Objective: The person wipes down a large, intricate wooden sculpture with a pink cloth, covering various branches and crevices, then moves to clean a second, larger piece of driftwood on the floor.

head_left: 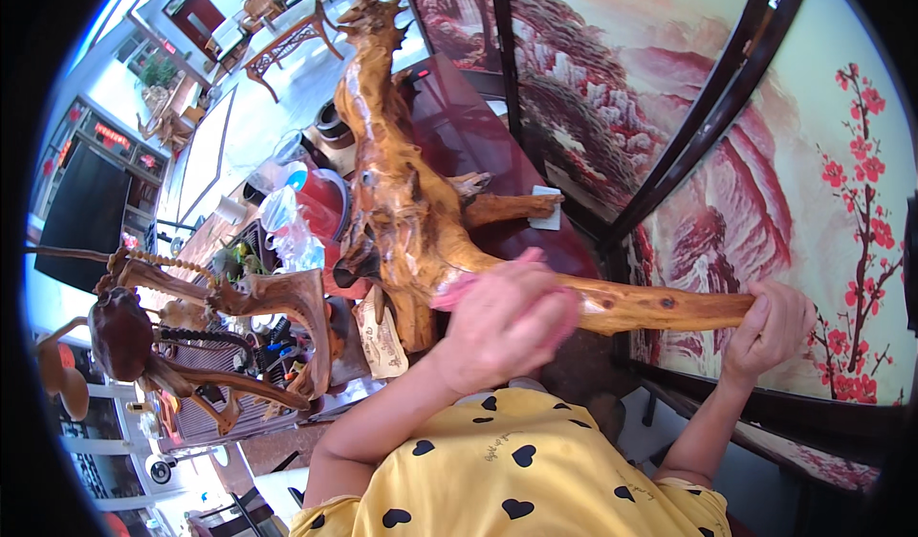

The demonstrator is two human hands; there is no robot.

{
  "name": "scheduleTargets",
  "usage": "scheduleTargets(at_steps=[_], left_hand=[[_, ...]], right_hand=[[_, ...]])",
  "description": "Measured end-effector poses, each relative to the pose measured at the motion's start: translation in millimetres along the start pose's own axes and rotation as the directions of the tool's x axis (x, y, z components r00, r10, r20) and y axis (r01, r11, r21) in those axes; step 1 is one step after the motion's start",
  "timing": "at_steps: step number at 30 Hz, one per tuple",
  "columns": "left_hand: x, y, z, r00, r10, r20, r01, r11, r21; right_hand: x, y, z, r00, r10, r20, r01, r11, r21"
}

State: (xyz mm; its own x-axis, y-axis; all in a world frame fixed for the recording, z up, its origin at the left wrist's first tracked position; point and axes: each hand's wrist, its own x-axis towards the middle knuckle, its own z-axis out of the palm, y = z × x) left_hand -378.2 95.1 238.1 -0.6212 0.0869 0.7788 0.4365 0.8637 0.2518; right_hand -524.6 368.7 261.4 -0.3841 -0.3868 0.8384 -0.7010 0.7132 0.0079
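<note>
A big glossy root-wood carving in golden brown lies across a dark red tabletop, its knobbly end far off. One long smooth limb of it reaches toward the right. My left hand, slightly blurred, is closed over a pink cloth and presses it onto the wood where that limb leaves the thick body. At the limb's tip my right hand is wrapped round the end, thumb on top. Much of the cloth is hidden under my left hand.
Folding screens with painted landscapes and red blossoms stand close on the right. To the left, a gnarled wooden stand hung with bead strings, a red basin and plastic bags crowd a table. A white pad touches a short branch.
</note>
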Motion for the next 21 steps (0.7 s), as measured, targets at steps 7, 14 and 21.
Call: scheduleTargets(at_steps=[7, 14, 21], left_hand=[[-27, -29, -49, 0.958, -0.286, -0.002, 0.28, 0.938, 0.203], [0, -70, -36, 0.936, -0.267, 0.231, 0.155, 0.899, 0.41], [-5, -62, -41, 0.96, -0.257, 0.106, 0.204, 0.91, 0.361]], right_hand=[[2, 0, 5, 0.999, -0.014, -0.041, 0.014, 1.0, -0.01], [1, 2, 6, 1.0, -0.008, -0.029, 0.007, 1.0, -0.013], [1, 1, 5, 1.0, -0.015, -0.018, 0.015, 1.0, -0.021]])
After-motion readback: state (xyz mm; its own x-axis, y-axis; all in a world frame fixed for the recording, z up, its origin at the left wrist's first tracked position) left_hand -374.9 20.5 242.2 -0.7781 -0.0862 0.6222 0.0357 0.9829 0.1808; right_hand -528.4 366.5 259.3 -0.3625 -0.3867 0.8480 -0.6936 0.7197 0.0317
